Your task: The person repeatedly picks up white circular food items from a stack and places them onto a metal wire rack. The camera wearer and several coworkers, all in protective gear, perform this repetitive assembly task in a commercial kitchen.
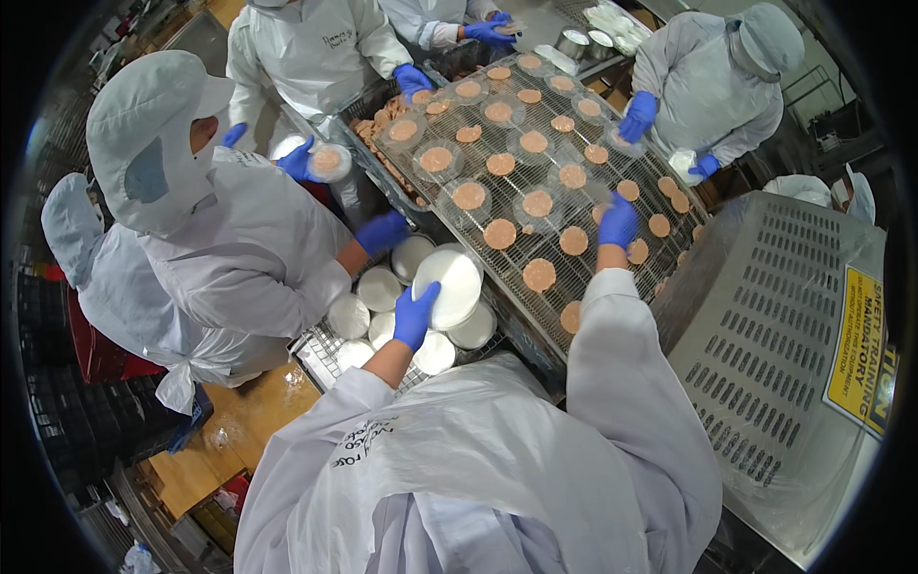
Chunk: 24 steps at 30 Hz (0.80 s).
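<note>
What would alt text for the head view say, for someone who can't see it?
The wearer's blue-gloved left hand holds what looks like a stack of round white sheets, while the blue-gloved right hand is over a metal wire-mesh belt carrying round pink patties. White-clad co-workers stand to the left and on the belt's far side.

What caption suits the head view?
Left hand holds white discs; right hand is over pinkish patties on wire mesh.

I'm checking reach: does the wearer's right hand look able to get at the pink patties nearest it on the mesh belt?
Probably yes: the right hand is out over the mesh belt, close to the pink patties, with no visible barrier between them.
</note>
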### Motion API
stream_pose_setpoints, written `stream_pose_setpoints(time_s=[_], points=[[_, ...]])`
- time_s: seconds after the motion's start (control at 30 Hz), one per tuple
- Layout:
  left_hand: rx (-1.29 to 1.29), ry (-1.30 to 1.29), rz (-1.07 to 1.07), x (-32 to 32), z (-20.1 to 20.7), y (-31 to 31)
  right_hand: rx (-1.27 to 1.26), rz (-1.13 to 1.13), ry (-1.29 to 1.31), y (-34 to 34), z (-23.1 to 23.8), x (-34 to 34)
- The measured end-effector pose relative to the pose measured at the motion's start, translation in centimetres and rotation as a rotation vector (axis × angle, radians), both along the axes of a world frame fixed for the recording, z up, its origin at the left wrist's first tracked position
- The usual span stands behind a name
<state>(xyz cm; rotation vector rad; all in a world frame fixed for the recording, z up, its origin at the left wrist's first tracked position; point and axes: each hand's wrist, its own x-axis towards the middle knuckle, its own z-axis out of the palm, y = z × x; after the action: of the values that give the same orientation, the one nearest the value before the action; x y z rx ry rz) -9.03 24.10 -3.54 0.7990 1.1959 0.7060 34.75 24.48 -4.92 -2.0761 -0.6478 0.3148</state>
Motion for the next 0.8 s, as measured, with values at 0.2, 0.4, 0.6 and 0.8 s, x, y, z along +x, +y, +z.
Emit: stream_pose_setpoints(time_s=[0.2,0.4,0.6,0.8], points=[[-0.004,-0.001,0.004,1.1,-0.6,-0.2,-0.724,0.327,-0.424,-0.9,-5.9,0.2],[0.058,0.025,-0.034,3.8,-1.7,1.5,-0.381,0.48,-0.167,-1.4,-2.3,-13.4],[0.06,-0.045,-0.024,4.6,0.8,1.6,-0.173,0.562,-0.069,-0.3,-0.6,-20.2],[0.001,-0.02,0.002,1.1,0.5,-0.1,-0.289,0.455,-0.117,-2.4,0.7,-11.2]])
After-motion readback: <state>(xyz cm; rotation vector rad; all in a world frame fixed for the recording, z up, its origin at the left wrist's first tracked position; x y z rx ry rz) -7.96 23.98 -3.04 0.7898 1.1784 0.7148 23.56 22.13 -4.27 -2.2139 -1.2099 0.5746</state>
